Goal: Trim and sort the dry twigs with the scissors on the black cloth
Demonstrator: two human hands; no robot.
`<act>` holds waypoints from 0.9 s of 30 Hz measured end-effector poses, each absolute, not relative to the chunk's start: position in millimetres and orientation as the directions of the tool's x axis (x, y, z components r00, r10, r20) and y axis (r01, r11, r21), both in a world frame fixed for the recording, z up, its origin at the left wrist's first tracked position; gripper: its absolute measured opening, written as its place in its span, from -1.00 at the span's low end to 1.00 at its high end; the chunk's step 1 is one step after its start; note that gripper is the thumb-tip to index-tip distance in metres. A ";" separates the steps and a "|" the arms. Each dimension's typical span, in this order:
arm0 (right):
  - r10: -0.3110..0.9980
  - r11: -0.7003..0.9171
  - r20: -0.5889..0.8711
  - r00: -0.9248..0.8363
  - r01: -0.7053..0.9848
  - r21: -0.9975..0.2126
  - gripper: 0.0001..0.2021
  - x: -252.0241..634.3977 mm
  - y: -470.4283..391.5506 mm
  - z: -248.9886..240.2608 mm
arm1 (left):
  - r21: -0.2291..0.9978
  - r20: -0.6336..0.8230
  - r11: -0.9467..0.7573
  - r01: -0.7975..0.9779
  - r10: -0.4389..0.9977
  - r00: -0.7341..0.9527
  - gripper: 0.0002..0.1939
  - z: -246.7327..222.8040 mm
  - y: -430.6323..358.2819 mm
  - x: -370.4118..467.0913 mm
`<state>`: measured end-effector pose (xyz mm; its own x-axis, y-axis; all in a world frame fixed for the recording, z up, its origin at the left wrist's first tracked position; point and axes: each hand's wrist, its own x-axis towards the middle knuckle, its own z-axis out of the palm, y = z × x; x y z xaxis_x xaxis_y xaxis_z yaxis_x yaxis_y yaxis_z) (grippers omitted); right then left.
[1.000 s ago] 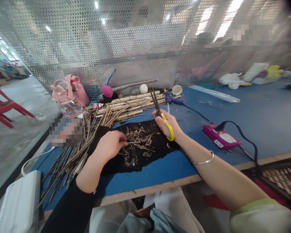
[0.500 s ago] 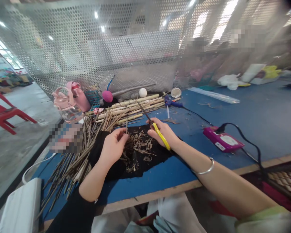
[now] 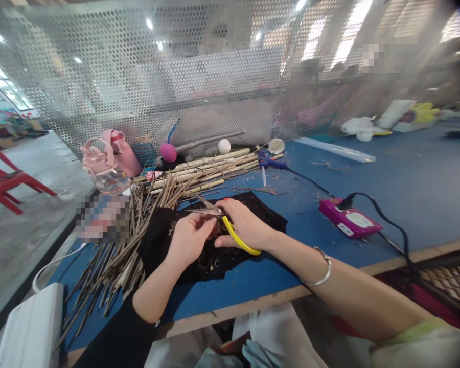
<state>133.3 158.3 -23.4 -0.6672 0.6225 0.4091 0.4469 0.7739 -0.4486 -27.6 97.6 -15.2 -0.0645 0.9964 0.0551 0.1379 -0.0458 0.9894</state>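
Note:
My right hand [image 3: 245,225] is closed on scissors [image 3: 238,239] with yellow handles. Their metal blades are parted and point left, just over the fingertips of my left hand [image 3: 191,235]. That hand is pinched shut; a thin twig showed in it a moment ago, now mostly hidden by the fingers and blades. Under both hands lies a black cloth [image 3: 266,212] carrying dry root and twig scraps [image 3: 209,263], partly covered by my hands. To the left of the cloth a heap of thin sticks [image 3: 134,240] is spread over the blue table.
Thicker bamboo sticks [image 3: 207,166], a pink ball [image 3: 168,152] and a white ball [image 3: 224,146] lie behind the cloth. A blue glue gun [image 3: 270,161] has its cable running to a magenta power box [image 3: 348,219]. Pink bottles [image 3: 124,153] stand back left, a white power strip [image 3: 30,327] front left.
My right hand has brought the scissors left and down to my left hand, and their blades have swung from pointing away to pointing left and parted. My left hand has shifted slightly right.

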 end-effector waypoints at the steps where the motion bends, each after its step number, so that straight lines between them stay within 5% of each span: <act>1: 0.624 0.774 0.407 -0.667 0.453 -0.443 -0.18 133.1 157.5 -22.3 | 0.984 0.077 -0.066 0.163 0.995 -0.061 -0.76 -15.1 97.5 -27.3; 11: 0.642 0.761 0.409 -0.649 0.476 -0.441 -0.35 134.9 154.8 -17.4 | 0.846 0.284 -0.193 0.498 0.952 -0.113 -0.77 -11.1 90.3 -25.0; 18: 0.661 0.740 0.386 -0.644 0.471 -0.480 -0.47 135.4 156.4 -20.3 | 0.860 0.291 -0.212 0.464 0.951 -0.105 -0.78 -11.8 91.6 -24.9; 27: 0.597 0.799 0.444 -0.668 0.447 -0.402 -0.21 131.6 157.8 -25.5 | 0.945 0.205 -0.162 0.284 0.970 -0.130 -0.74 -20.3 95.1 -24.7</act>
<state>131.6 157.8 -25.5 -0.6682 0.5973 0.4436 0.4474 0.7990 -0.4018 -24.7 95.1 -20.3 -0.1301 0.9700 0.2053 0.2838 -0.1620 0.9451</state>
